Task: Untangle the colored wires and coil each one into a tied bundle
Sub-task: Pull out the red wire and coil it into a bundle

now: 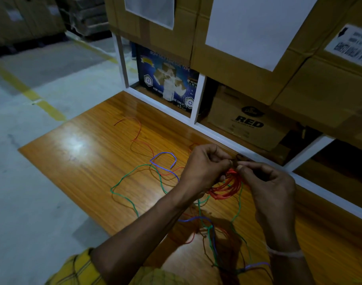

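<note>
Red wire [225, 187]: coiled, held above the tabletop [89, 161], pinched in the grip of left hand [204, 169] and right hand [266, 184], seemingly being tied; green wire [122, 182] and blue wire [163, 159] lie loose, uncoiled.

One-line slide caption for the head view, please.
Both hands pinch a red wire coil above loose green and blue wires on a wooden table.

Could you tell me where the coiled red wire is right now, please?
The coiled red wire hangs right of centre in the head view, pinched between the left hand and right hand above the wooden table.
</note>
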A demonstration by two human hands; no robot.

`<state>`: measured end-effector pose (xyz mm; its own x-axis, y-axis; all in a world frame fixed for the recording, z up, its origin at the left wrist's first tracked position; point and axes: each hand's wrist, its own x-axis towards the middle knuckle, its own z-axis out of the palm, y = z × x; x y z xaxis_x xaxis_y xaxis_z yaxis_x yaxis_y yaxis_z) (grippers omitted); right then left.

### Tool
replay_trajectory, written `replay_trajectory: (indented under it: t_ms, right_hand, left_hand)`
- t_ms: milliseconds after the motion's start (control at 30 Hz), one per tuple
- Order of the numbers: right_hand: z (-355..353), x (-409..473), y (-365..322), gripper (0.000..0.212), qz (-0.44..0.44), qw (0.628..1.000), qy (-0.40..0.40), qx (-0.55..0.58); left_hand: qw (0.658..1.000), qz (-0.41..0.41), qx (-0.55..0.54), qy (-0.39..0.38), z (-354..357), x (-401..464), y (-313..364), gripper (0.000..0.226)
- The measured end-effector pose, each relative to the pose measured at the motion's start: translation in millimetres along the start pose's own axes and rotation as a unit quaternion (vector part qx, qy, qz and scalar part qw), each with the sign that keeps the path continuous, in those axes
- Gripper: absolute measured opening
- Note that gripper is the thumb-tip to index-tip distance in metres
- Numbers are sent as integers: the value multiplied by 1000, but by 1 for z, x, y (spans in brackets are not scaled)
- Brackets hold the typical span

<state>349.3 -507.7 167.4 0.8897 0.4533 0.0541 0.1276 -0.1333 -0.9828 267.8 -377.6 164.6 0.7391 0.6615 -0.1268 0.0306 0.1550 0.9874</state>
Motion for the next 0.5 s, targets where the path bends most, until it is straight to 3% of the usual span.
replay_trajectory:
  t_ms: [500]
  right_hand:
    - [-1, -1, -1, 11, 1, 1000, -9, -9]
  left_hand:
    - [1000, 21, 14, -7, 0, 0, -1, 6]
